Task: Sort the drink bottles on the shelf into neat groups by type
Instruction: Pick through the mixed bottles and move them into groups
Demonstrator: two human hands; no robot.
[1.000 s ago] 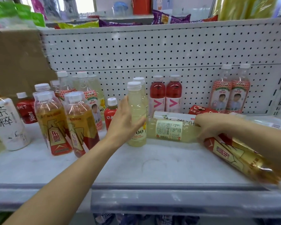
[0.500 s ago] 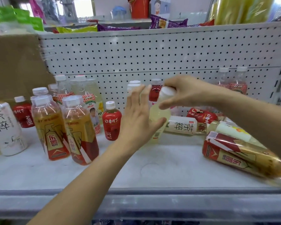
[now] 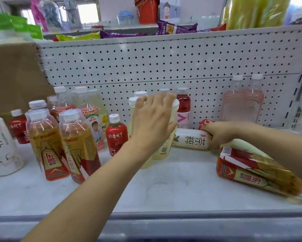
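Note:
My left hand (image 3: 153,119) lies flat against a group of upright pale yellow bottles (image 3: 164,149) at mid shelf, fingers spread over their white caps. My right hand (image 3: 218,135) curls round the right end of a white tea bottle (image 3: 190,139) lying on its side just right of them. A small red bottle (image 3: 205,122) lies behind that hand. Two amber bottles (image 3: 251,168) lie on their sides at the right front. Two more amber bottles (image 3: 47,145) stand at the left.
An upright white tea bottle (image 3: 1,145) stands at far left, a small red bottle (image 3: 116,135) beside the yellow group, and red drinks (image 3: 183,105) and pink bottles (image 3: 242,105) against the pegboard (image 3: 164,63). The shelf's front lip (image 3: 146,219) runs below.
My right hand stood a pale yellow bottle up beside the others, let go and dropped to the lying white tea bottle. My left hand moved onto the yellow bottles.

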